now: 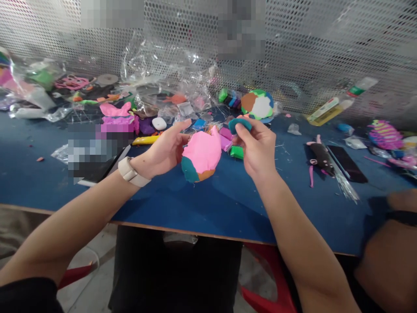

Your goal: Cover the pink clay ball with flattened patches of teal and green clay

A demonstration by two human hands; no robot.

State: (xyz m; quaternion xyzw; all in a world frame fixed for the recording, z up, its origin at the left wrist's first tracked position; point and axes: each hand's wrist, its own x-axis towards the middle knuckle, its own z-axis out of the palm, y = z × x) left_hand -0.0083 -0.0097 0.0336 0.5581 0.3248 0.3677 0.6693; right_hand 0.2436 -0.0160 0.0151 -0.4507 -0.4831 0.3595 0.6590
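Lying to the left of the fingers of the left hand, a dark flat object is partly masked by blurring, so I cannot tell what it is. Beyond those fingers sits a pink and purple clay figure, perhaps pushed back to free the near part of the blue bench. A yellow-handled tool lies just behind the left wrist, probably within easy reach.

The left fingers are partly closed around the left side of a clay-covered ball, thumb raised; most fingertips are hidden behind it. They hold it above the bench, its pink face toward the wearer, with teal and brown patches low down. Gripping from the side and back seems to leave that face uncovered.

Past the ball, between the two sets of fingers, lie purple blocks and a green block, likely kept there so either hand can reach them.

The right hand pinches a teal piece between thumb and fingers, with little gap, apart from the ball; a light pinch would suit something thin and soft. Behind these fingers rests a multicoloured ball. Well to their right are a black clay figure and a phone, seemingly set aside.
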